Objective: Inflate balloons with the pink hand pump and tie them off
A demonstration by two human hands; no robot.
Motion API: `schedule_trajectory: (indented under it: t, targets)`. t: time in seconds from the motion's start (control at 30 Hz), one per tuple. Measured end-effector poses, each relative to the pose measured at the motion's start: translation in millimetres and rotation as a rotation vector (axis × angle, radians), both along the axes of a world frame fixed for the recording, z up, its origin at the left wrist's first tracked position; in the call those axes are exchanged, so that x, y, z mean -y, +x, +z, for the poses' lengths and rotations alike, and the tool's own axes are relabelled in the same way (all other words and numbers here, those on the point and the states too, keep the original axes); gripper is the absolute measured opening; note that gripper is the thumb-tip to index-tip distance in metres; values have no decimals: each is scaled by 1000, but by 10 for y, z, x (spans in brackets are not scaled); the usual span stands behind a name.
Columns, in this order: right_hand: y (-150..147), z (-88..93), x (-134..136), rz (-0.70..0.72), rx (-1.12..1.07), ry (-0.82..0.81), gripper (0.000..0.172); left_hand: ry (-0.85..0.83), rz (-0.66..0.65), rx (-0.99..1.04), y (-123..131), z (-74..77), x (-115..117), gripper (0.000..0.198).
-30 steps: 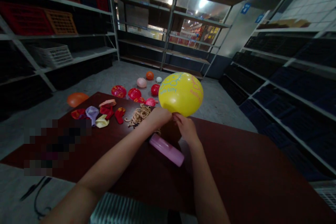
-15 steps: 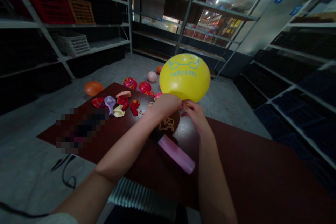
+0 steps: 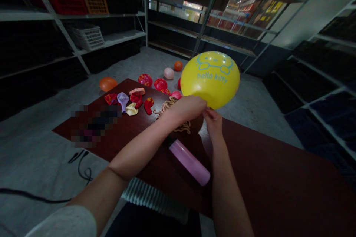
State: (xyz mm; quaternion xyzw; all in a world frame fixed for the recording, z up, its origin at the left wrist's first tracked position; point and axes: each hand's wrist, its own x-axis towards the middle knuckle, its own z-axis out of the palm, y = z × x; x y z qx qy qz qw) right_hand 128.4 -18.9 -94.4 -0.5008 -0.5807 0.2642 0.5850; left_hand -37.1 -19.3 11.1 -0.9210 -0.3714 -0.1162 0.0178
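Observation:
A large inflated yellow balloon (image 3: 210, 81) with blue "hello kitty" print stands above the table, its neck toward me. My left hand (image 3: 194, 104) is closed at the balloon's neck, its fingers mostly hidden behind the back of the hand. My right hand (image 3: 213, 120) pinches at the same neck from the right, fingertips close to the left hand's. Beneath my left wrist lies a bundle of tan rubber bands or strings (image 3: 182, 127). A pink cylindrical balloon pump (image 3: 190, 163) lies on the dark table (image 3: 256, 163) between my forearms.
Deflated balloons lie at the table's left, including a purple one (image 3: 122, 100) and a red one (image 3: 148, 106). Inflated balloons, such as an orange one (image 3: 108, 84), rest on the floor beyond. Shelving with crates (image 3: 87, 37) surrounds the area. A black cable (image 3: 33, 196) runs along the floor at left.
The camera view has shifted, so the scene sits further right and tilts a little. Both hands stay together at the yellow balloon's neck, and the pump lies where it was.

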Motion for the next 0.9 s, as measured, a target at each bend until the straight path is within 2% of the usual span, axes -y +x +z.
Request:
schedule_trajectory:
  t: [0.1, 0.2, 0.3, 0.37, 0.47, 0.6, 0.67, 0.77, 0.9]
  targets:
    - [-39, 1, 16, -114, -58, 38, 29, 50, -32, 40, 65, 27, 33, 23]
    - [-44, 27, 75, -113, -76, 36, 27, 61, -50, 104, 54, 6, 24, 19]
    - [-57, 21, 161, -96, -32, 15, 26, 80, -73, 172, -96, -108, -20, 23]
    - [-76, -11, 216, -91, -36, -1, 27, 78, -50, 243, -268, -251, -76, 28]
    - [-93, -68, 272, -79, -72, -21, 31, 52, 122, 285, -569, -546, -209, 21]
    - [-73, -67, 308, -122, -72, -3, 33, 25, 230, 144, -834, -932, -386, 33]
    - [-65, -28, 327, -128, -70, 8, 32, -7, 239, 77, -859, -1042, -428, 28]
    - [-74, 49, 370, -114, -71, 20, 27, -33, 239, 50, -821, -1072, -431, 17]
    - [-92, 116, 432, -89, -49, 14, 22, 7, 280, 155, -759, -999, -381, 14]
